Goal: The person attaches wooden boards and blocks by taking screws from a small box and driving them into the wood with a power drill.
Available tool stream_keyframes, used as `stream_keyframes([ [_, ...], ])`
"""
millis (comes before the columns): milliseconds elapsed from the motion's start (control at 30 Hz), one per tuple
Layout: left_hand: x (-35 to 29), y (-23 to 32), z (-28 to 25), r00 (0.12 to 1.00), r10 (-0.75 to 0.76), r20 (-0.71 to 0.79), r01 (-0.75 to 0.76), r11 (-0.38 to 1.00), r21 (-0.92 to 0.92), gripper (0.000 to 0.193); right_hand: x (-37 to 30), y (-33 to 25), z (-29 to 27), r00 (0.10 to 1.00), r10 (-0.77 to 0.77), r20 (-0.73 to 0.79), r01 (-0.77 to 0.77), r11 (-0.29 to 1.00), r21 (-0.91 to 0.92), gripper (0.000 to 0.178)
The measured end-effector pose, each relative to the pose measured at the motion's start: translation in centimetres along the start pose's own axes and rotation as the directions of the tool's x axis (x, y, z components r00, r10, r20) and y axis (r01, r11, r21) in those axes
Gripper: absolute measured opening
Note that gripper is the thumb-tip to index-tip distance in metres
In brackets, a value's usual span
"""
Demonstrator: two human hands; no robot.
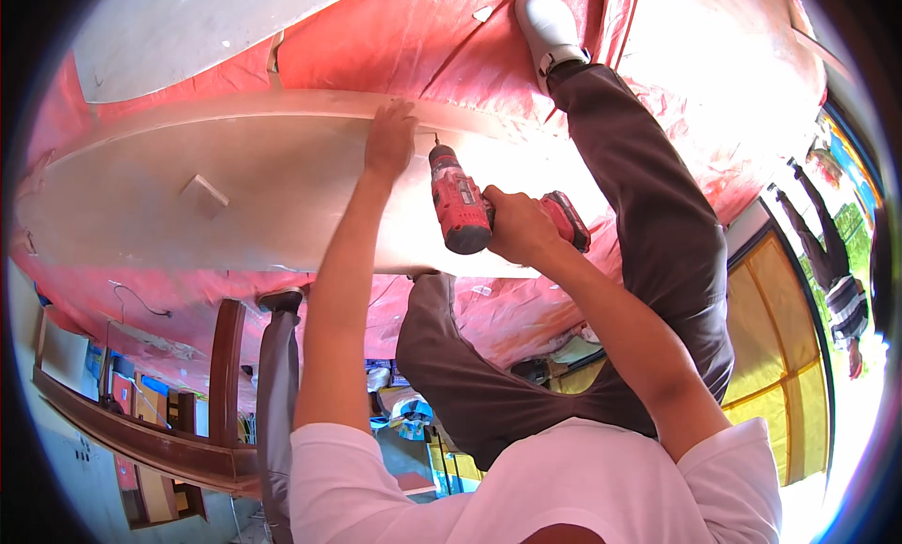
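Note:
My right hand (520,226) is closed round the handle of a red cordless drill (458,201). The drill's thin bit points away from me, close to the raised strip (272,104) along the far edge of a large pale board (301,196). Just left of the bit, my left hand (390,140) rests on that strip, fingers stretched out over it. Whether the bit touches the strip, I cannot tell.
A small block (205,196) sits on the board's left part. Red sheeting (376,51) covers the floor beneath, and another pale panel (188,37) lies at the far left. A wooden frame (227,375) and a person's leg (277,412) are at the near left.

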State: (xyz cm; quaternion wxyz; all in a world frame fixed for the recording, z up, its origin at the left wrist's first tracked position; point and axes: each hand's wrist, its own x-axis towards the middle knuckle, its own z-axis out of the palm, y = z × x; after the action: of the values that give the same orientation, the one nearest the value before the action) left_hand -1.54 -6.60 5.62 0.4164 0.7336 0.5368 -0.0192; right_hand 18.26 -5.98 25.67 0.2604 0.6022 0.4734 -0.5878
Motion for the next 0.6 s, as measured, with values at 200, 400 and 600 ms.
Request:
stream_keyframes([
  [200, -6.7, 10.7, -2.9, 0.793, -0.327, 0.514, 0.321, -0.491, -0.809, 0.039, -0.1, -0.2, -0.4, 0.997, 0.010, 0.078, -0.008, 0.999, -0.035, 0.036],
  [400, -5.6, 13.0, -5.0, 0.712, -0.395, 0.580, 0.295, -0.582, -0.758, 0.029, -0.1, 0.8, 0.6, 0.998, -0.040, -0.057, 0.043, 0.998, 0.051, 0.046],
  [600, -5.3, 13.1, -4.8, 0.714, -0.398, 0.576, 0.290, -0.581, -0.760, 0.028, 0.1, 1.6, 1.2, 0.996, -0.051, -0.070, 0.051, 0.999, -0.002, 0.049],
])
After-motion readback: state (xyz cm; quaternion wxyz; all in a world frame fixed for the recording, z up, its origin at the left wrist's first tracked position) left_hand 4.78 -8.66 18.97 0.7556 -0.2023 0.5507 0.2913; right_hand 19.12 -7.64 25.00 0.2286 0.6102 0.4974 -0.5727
